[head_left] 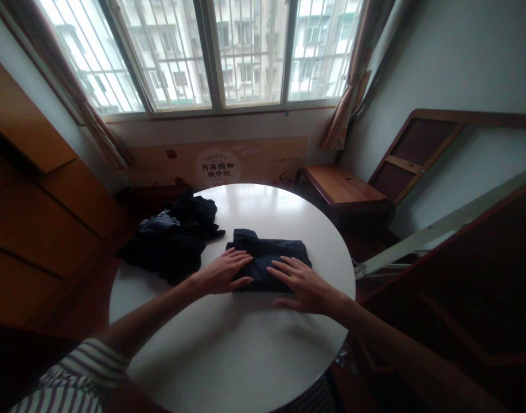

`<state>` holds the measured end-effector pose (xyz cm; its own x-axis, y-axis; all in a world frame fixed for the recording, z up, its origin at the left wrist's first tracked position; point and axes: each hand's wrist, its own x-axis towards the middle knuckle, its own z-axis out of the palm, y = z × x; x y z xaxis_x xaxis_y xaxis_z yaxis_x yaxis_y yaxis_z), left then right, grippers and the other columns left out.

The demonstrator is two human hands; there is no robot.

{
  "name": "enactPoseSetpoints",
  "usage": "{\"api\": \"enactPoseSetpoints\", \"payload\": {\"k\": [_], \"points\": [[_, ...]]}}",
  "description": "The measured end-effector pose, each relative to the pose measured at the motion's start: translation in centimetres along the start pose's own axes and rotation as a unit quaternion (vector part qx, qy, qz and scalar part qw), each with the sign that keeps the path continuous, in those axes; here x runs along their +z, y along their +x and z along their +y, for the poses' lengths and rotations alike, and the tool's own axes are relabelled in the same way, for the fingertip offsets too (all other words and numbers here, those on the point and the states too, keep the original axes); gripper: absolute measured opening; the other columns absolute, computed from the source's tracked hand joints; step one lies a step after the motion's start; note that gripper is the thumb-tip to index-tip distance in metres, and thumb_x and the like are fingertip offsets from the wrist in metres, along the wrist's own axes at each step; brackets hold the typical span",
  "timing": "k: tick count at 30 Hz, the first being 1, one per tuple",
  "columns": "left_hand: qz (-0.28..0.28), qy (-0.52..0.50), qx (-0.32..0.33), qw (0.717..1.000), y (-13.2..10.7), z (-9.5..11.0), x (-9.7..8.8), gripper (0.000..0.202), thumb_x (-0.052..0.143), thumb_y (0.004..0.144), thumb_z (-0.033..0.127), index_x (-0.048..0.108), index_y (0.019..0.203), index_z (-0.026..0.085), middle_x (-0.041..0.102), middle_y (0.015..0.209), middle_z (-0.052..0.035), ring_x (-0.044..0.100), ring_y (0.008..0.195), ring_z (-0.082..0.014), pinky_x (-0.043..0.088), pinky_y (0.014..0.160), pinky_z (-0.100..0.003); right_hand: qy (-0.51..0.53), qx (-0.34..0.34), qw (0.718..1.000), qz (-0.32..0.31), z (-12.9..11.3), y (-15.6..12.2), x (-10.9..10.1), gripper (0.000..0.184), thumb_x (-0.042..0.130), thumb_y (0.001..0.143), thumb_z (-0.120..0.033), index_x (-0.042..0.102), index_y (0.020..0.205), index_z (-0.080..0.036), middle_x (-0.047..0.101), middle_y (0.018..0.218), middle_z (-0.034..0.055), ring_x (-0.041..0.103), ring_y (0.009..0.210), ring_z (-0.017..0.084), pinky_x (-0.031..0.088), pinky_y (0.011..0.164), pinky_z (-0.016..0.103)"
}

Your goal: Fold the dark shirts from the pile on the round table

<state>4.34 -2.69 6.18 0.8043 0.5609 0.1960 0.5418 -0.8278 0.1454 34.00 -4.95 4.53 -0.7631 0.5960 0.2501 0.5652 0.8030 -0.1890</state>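
A folded dark navy garment (271, 252) lies near the middle of a round white table (245, 344). My left hand (223, 272) rests flat on the garment's left near edge, fingers stretched out toward the right. My right hand (301, 284) lies flat on its right near part, fingers spread and pointing left. Neither hand grips anything; both press down on the cloth. A loose heap of dark clothes (172, 238) sits on the table's left side, just beyond my left hand.
A low wooden bench (342, 186) stands behind the table on the right. A wooden frame (417, 155) leans on the right wall. Wooden cabinets (39, 218) line the left. A cardboard sheet (219, 163) stands under the barred window (211, 51).
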Motion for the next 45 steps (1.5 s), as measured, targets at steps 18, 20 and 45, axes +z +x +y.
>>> {"api": "enactPoseSetpoints", "payload": {"k": [18, 20, 45], "points": [[0.276, -0.177, -0.153, 0.932, 1.2, -3.9, -5.1, 0.048, 0.045, 0.099, 0.035, 0.042, 0.141, 0.014, 0.068, 0.109, -0.0107, 0.065, 0.094, -0.0202, 0.053, 0.085, -0.034, 0.327, 0.193, 0.905, 0.192, -0.3, -0.2, -4.6, 0.035, 0.062, 0.088, -0.033, 0.059, 0.121, -0.022, 0.071, 0.090, 0.0043, 0.068, 0.078, 0.021, 0.057, 0.067, 0.031], [0.214, -0.265, -0.170, 0.925, 3.4, -5.0, -7.6, 0.052, 0.045, 0.098, 0.046, 0.048, 0.138, 0.014, 0.069, 0.108, -0.0094, 0.064, 0.094, -0.0210, 0.053, 0.084, -0.033, 0.430, 0.237, 0.850, 0.193, -1.2, 0.1, -5.2, 0.042, 0.068, 0.083, -0.040, 0.059, 0.120, -0.022, 0.069, 0.086, 0.0024, 0.066, 0.072, 0.019, 0.055, 0.059, 0.028], [-0.031, -0.238, -0.341, 0.909, 1.5, -9.0, 1.1, 0.068, 0.059, 0.077, 0.072, 0.069, 0.109, 0.013, 0.071, 0.105, -0.0122, 0.067, 0.093, -0.0252, 0.050, 0.076, -0.028, 0.049, -0.022, 0.999, -0.008, 2.2, 2.7, 3.2, 0.053, 0.046, 0.101, -0.043, 0.040, 0.151, -0.026, 0.027, 0.161, 0.0109, 0.027, 0.147, 0.028, 0.024, 0.118, 0.056]]}}
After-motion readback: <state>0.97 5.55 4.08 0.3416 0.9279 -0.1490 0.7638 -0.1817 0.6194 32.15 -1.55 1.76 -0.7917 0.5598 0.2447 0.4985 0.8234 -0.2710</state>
